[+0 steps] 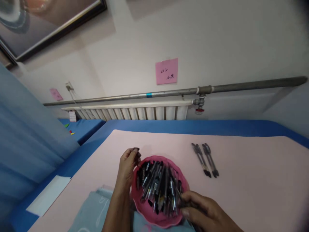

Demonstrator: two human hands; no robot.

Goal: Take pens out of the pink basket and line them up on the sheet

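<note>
A pink scalloped bowl holds a heap of clear-barrelled pens with black caps. My left hand is at the bowl's left rim, thumb and fingers pinched together around a small dark piece whose kind I cannot make out. At the right rim, my right hand closes thumb and forefinger on a pen slanting out of the heap; motion blurs it. Several similar pens lie in two small groups on the pink sheet to the right of the bowl.
A pink sheet covers the blue table. Light-blue fabric lies below the bowl, and a white paper is at left. Behind the table are a radiator and pipe; a blue curtain hangs left.
</note>
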